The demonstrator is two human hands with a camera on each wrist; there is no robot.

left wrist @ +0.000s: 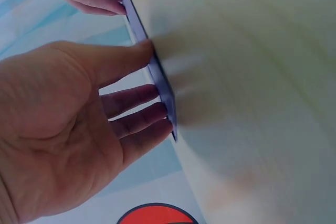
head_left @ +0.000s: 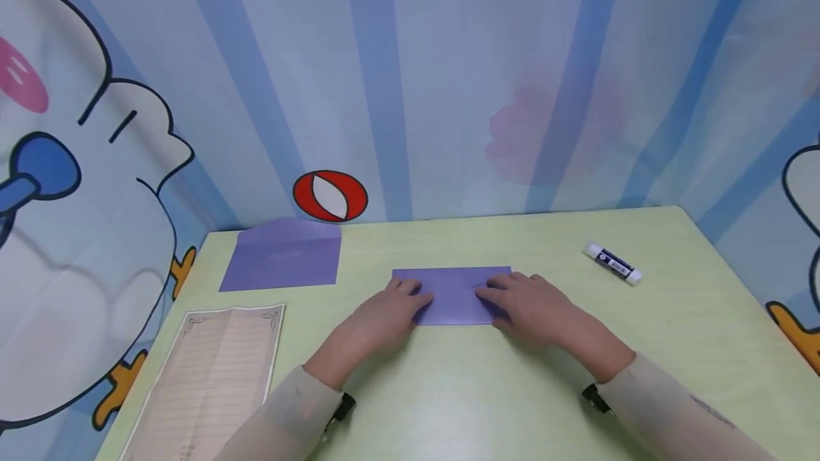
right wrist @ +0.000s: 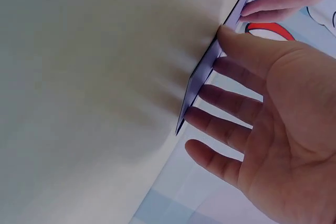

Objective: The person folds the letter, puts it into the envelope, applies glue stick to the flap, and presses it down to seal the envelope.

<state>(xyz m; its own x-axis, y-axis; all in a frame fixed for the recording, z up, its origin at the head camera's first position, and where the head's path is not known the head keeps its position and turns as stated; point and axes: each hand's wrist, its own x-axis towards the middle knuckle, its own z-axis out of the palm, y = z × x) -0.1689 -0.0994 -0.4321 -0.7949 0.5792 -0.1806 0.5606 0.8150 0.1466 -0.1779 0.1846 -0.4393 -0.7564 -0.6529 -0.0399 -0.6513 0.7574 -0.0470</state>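
A flat purple rectangle of folded paper (head_left: 453,297) lies on the table in front of the person, its long sides running left to right. On its left end rests the left hand (head_left: 384,315), thumb and fingertips touching the surface. The right hand (head_left: 532,308) presses the right end the same way, covering that corner. Seen low in the left wrist view, the left thumb and fairly straight fingers (left wrist: 137,132) meet the thin paper sheet. The right wrist view shows the right fingers (right wrist: 226,129) extended, several tips against the paper and the little finger off it.
A purple envelope (head_left: 282,262) with its flap raised lies at the back left, against the wall curtain. Nearer on the left is a creased, lined letter sheet (head_left: 224,368). A glue stick (head_left: 612,264) with a white cap lies at the back right of the pale green table (head_left: 692,347).
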